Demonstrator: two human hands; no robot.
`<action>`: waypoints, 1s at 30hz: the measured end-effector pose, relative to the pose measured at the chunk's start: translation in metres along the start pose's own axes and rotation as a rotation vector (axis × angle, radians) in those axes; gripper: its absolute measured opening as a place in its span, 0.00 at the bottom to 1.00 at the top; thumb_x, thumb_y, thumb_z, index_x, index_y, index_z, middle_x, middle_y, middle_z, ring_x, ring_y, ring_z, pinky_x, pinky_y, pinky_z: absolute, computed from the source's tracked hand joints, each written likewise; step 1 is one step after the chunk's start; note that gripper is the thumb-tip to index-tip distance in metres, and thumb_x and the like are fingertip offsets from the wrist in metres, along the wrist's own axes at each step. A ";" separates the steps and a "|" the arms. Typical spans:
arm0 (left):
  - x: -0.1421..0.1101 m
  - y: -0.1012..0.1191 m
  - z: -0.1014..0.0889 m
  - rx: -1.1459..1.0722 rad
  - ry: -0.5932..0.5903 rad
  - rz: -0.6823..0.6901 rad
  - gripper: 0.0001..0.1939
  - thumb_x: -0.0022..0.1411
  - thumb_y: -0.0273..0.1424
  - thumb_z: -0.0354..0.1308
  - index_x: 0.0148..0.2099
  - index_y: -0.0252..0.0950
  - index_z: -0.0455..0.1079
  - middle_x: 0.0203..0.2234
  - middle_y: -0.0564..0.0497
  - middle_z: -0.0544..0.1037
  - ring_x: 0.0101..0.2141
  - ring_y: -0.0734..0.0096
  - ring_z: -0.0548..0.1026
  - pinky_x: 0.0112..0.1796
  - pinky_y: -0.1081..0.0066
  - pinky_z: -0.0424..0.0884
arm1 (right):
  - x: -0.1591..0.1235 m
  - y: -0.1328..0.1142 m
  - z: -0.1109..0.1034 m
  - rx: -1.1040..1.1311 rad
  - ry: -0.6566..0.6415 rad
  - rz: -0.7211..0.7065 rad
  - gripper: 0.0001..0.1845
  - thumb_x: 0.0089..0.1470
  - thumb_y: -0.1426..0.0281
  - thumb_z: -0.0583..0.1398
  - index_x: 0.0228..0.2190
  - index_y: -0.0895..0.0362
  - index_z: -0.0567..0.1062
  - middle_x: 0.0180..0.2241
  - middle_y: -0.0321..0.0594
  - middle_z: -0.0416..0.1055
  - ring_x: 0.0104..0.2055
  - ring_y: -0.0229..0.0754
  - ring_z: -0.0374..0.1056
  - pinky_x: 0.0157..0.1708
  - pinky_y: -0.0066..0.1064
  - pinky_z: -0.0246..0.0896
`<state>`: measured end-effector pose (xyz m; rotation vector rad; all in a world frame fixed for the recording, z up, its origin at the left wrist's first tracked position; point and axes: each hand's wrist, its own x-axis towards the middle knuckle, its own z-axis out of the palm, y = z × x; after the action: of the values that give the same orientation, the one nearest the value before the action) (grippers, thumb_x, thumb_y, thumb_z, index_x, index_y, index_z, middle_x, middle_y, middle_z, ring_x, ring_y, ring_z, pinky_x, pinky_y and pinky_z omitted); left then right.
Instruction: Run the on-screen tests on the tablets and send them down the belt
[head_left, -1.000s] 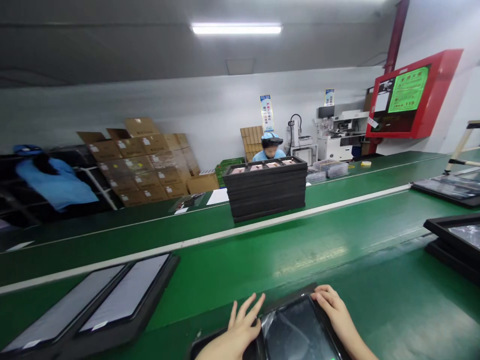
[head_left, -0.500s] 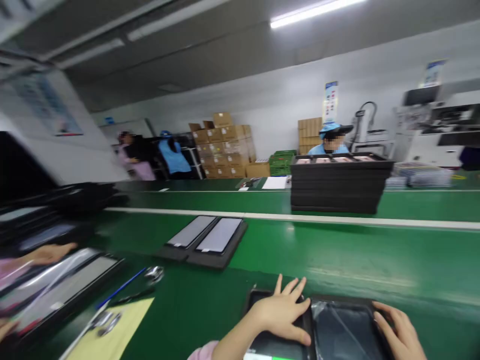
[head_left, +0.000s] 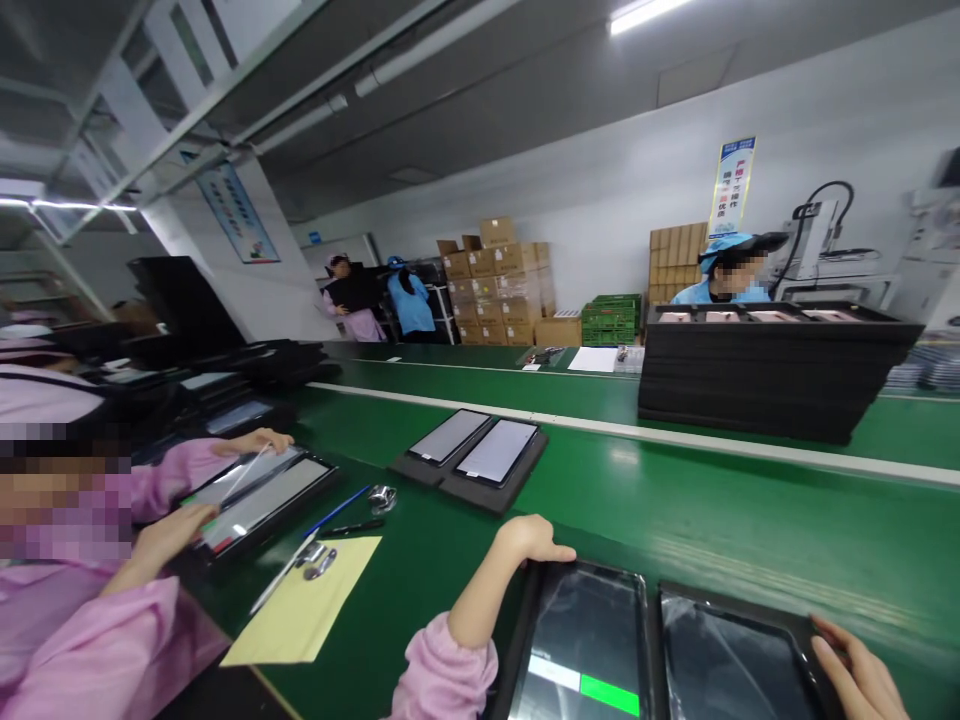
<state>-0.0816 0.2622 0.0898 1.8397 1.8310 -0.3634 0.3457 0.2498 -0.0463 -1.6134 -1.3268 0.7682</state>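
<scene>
A black foam tray lies on the green bench in front of me. In its left part rests a tablet screen with a white and bright green block showing; in its right part lies a dark screen under wrinkled clear film. My left hand is closed round the tray's upper left corner, thumb along the top edge, the other fingers mostly hidden. At the right edge my right hand grips the tray, fingers bent over its rim; the lower part of that hand is cut off.
Another foam tray with two pale screens lies ahead. To the left are a yellow sheet, a blue stick and a co-worker's hands on screens. A tall stack of black trays stands beyond the white strip.
My left hand has left its spread position over the left screen for the tray's upper left corner, uncovering the lit screen. My right hand stays at the right edge. The view has turned left.
</scene>
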 end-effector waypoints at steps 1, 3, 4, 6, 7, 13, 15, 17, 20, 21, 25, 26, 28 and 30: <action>0.000 -0.002 0.001 -0.018 -0.013 -0.016 0.34 0.60 0.59 0.49 0.29 0.31 0.76 0.20 0.39 0.78 0.25 0.51 0.80 0.30 0.62 0.73 | 0.000 -0.001 -0.001 0.013 -0.014 0.011 0.38 0.43 0.36 0.52 0.44 0.51 0.73 0.52 0.51 0.69 0.61 0.64 0.59 0.59 0.56 0.56; 0.000 -0.003 0.002 -0.064 -0.011 -0.017 0.35 0.61 0.60 0.47 0.26 0.33 0.74 0.15 0.45 0.74 0.21 0.56 0.77 0.28 0.64 0.72 | 0.003 0.000 -0.002 0.036 -0.041 0.018 0.40 0.44 0.37 0.52 0.46 0.52 0.73 0.55 0.51 0.68 0.62 0.63 0.58 0.61 0.56 0.54; 0.001 -0.003 0.002 -0.090 0.006 -0.012 0.35 0.62 0.60 0.47 0.26 0.33 0.73 0.15 0.47 0.74 0.21 0.58 0.77 0.29 0.64 0.72 | 0.005 0.003 -0.003 0.041 -0.051 0.013 0.40 0.44 0.37 0.52 0.47 0.52 0.73 0.56 0.50 0.68 0.62 0.63 0.58 0.62 0.56 0.52; 0.003 -0.003 0.005 -0.146 0.057 -0.005 0.30 0.65 0.56 0.50 0.31 0.33 0.74 0.22 0.49 0.76 0.25 0.62 0.77 0.33 0.64 0.73 | 0.011 0.011 -0.005 0.034 -0.057 -0.007 0.39 0.46 0.38 0.52 0.48 0.52 0.74 0.54 0.49 0.70 0.61 0.63 0.60 0.62 0.56 0.52; 0.004 -0.002 0.007 -0.177 0.092 -0.004 0.27 0.66 0.53 0.52 0.36 0.32 0.74 0.27 0.49 0.78 0.29 0.64 0.78 0.36 0.64 0.74 | 0.014 0.015 -0.005 0.026 -0.054 -0.019 0.38 0.47 0.38 0.51 0.47 0.51 0.75 0.52 0.48 0.72 0.60 0.63 0.62 0.61 0.56 0.53; 0.013 0.004 0.041 -0.340 0.415 0.043 0.19 0.69 0.42 0.55 0.52 0.33 0.71 0.48 0.48 0.74 0.46 0.56 0.75 0.46 0.57 0.74 | 0.024 0.016 -0.006 -0.010 0.031 -0.023 0.35 0.47 0.40 0.50 0.42 0.50 0.77 0.48 0.47 0.75 0.57 0.62 0.65 0.62 0.55 0.51; 0.014 0.006 0.055 -0.383 0.515 0.083 0.17 0.71 0.43 0.50 0.49 0.35 0.71 0.46 0.47 0.75 0.45 0.61 0.75 0.47 0.58 0.73 | 0.023 0.006 -0.009 0.004 0.027 -0.002 0.35 0.43 0.39 0.50 0.39 0.51 0.77 0.45 0.48 0.76 0.54 0.63 0.67 0.61 0.56 0.52; 0.013 0.006 0.067 -0.424 0.602 0.123 0.26 0.74 0.44 0.35 0.41 0.37 0.71 0.40 0.47 0.75 0.43 0.64 0.75 0.49 0.60 0.71 | 0.021 -0.006 -0.013 0.025 0.006 0.006 0.35 0.40 0.39 0.50 0.35 0.51 0.77 0.43 0.49 0.77 0.49 0.63 0.70 0.58 0.55 0.56; 0.013 0.001 0.077 -0.479 0.688 0.181 0.36 0.71 0.48 0.21 0.33 0.40 0.67 0.35 0.47 0.73 0.42 0.62 0.75 0.48 0.63 0.70 | 0.016 -0.017 -0.016 0.038 0.006 0.000 0.34 0.43 0.38 0.49 0.33 0.51 0.77 0.41 0.48 0.77 0.42 0.58 0.72 0.54 0.50 0.63; 0.014 -0.001 0.078 -0.491 0.700 0.202 0.36 0.69 0.51 0.21 0.32 0.40 0.66 0.33 0.47 0.73 0.41 0.61 0.75 0.48 0.62 0.70 | 0.015 -0.020 -0.016 0.035 0.013 -0.002 0.34 0.44 0.38 0.49 0.32 0.51 0.77 0.40 0.48 0.78 0.40 0.56 0.72 0.52 0.48 0.65; 0.015 -0.007 0.078 -0.514 0.708 0.277 0.36 0.65 0.59 0.25 0.29 0.42 0.63 0.29 0.48 0.73 0.36 0.59 0.74 0.46 0.60 0.71 | 0.007 -0.030 -0.015 0.034 0.042 -0.005 0.35 0.45 0.37 0.48 0.30 0.51 0.77 0.37 0.47 0.78 0.36 0.54 0.72 0.45 0.44 0.69; 0.016 -0.009 0.078 -0.519 0.711 0.288 0.36 0.65 0.60 0.26 0.29 0.42 0.63 0.28 0.48 0.73 0.36 0.59 0.73 0.45 0.60 0.71 | 0.004 -0.034 -0.015 0.036 0.046 -0.007 0.35 0.45 0.36 0.48 0.30 0.52 0.77 0.36 0.47 0.78 0.36 0.54 0.72 0.44 0.44 0.69; 0.018 -0.012 0.076 -0.520 0.712 0.305 0.36 0.64 0.62 0.27 0.28 0.43 0.64 0.27 0.49 0.74 0.35 0.58 0.74 0.43 0.60 0.72 | 0.001 -0.041 -0.013 0.037 0.056 -0.018 0.36 0.46 0.36 0.47 0.30 0.52 0.77 0.35 0.47 0.77 0.37 0.54 0.72 0.44 0.43 0.69; 0.022 -0.016 0.075 -0.498 0.710 0.323 0.36 0.63 0.62 0.28 0.28 0.43 0.65 0.27 0.49 0.75 0.35 0.57 0.75 0.42 0.60 0.74 | -0.001 -0.047 -0.012 0.036 0.074 -0.023 0.37 0.47 0.36 0.46 0.30 0.52 0.76 0.35 0.47 0.77 0.37 0.54 0.71 0.44 0.43 0.68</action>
<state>-0.0842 0.2405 0.0128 1.9644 1.7457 0.8882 0.3360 0.2473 0.0008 -1.5812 -1.2696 0.7082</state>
